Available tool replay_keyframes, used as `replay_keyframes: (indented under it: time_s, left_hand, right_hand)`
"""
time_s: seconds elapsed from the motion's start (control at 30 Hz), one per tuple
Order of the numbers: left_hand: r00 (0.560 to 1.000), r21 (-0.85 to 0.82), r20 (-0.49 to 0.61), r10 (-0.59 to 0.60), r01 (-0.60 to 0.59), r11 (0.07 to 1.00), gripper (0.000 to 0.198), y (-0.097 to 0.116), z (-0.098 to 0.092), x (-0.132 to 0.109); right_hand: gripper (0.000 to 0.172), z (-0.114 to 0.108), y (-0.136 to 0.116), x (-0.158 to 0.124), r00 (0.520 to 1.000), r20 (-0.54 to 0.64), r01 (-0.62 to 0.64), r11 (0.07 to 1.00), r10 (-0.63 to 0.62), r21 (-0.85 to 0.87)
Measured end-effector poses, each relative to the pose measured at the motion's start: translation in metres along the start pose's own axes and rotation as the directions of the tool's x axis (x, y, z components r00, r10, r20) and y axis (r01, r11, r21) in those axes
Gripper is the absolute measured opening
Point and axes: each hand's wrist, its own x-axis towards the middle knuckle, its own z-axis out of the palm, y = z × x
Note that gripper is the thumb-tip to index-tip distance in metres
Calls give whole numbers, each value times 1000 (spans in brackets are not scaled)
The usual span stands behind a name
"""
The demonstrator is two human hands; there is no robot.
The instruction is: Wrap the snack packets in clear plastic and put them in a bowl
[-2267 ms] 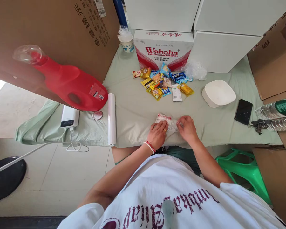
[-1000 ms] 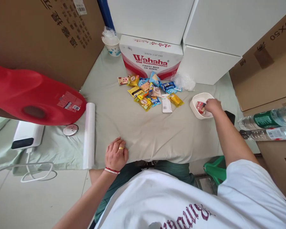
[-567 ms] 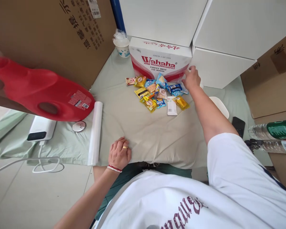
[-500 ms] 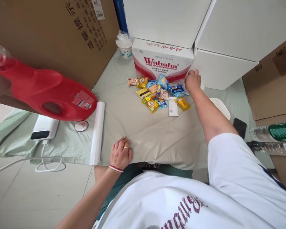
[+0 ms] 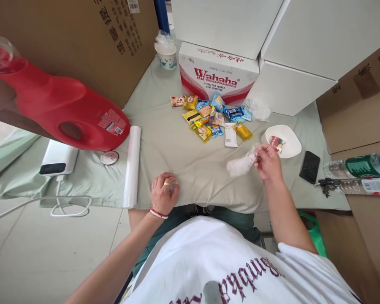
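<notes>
My right hand (image 5: 267, 162) pinches one end of a crumpled clear plastic bag (image 5: 240, 166), which hangs blurred to the left over the cloth. Just beyond those fingers stands a white bowl (image 5: 291, 145) with a small red wrapped snack (image 5: 276, 142) inside. Resting near the front edge, my left hand (image 5: 164, 192) has its fingers curled in; a greyish patch shows by the thumb, but I cannot make out what it is. Several wrapped snacks (image 5: 205, 122) lie piled in front of a white and red Wahaha box (image 5: 217, 78). More crumpled clear plastic (image 5: 257, 109) sits right of the pile.
A large red bottle (image 5: 72, 112) and a white plastic roll (image 5: 132, 166) are on the left, near a white power bank (image 5: 58, 157) with its cable. A paper cup (image 5: 167, 57) stands at the back. On the right are a black phone (image 5: 309, 166) and plastic bottles (image 5: 357, 165).
My right hand has come back from beside the box, bringing a clear plastic bag toward me. The bowl and its snack now show. My left hand stays near the front edge.
</notes>
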Motion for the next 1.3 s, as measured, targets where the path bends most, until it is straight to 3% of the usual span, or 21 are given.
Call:
replay_keyframes:
  time_s: [0.07,0.1,0.2,0.27,0.33,0.4,0.43,0.53,0.6,0.73,0.93,1.0,1.1,1.13,1.2,1.3]
  left_hand:
    - [996,-237,4,-90,88,968,8,24,-4,0]
    - [993,-369,60,-98,113,922,9,38,-5,-1]
    - [943,-702,321,-84,296,647,32,83,-2,-1]
    - [894,-733,429,-127,427,529,60,105,7,3]
    - [858,-686,452,-243,509,521,84,114,19,10]
    - [825,-658,436,-359,565,498,89,111,30,18]
    - [808,-669,448,-383,587,456,81,106,35,22]
    - [754,-719,572,-323,651,244,42,86,40,27]
    - [722,-716,635,-275,684,139,30,74,37,28]
    - [667,-687,697,-264,726,20,27,61,24,27]
    - [566,-598,802,-192,753,-276,31,57,11,33]
    - [543,-580,815,-203,761,-293,32,57,14,35]
    - [521,-593,800,-297,763,-259,35,56,23,35]
    - [522,-604,789,-324,756,-252,36,56,26,35]
    - [545,-641,757,-361,728,-244,37,56,30,36]
    - [598,-716,686,-414,657,-238,34,53,29,38]
  right_hand:
    - [45,8,20,-34,994,-11,-111,989,113,102]
    - [45,15,29,-49,987,-15,-154,977,158,149]
    - [45,36,47,-85,968,-38,-229,939,247,255]
    - [44,49,51,-100,961,-29,-253,921,274,295]
    - [43,58,49,-111,959,30,-277,911,282,305]
    - [43,62,44,-116,950,113,-311,905,290,290]
    - [44,62,40,-116,944,146,-325,904,294,277]
    - [43,56,32,-109,950,146,-306,915,276,263]
    - [43,49,28,-100,968,86,-252,924,238,288]
    - [45,30,29,-77,982,-5,-179,927,191,330]
    - [46,11,51,-59,988,-68,-114,952,139,282]
    - [45,8,58,-61,992,-121,-15,986,36,169]
    - [42,9,63,-76,945,-170,237,943,-280,-235]
    - [40,11,65,-84,922,-109,310,875,-372,-372]
    - [36,17,70,-101,890,139,433,715,-433,-549]
    - [23,30,85,-120,793,541,601,511,-281,-615]
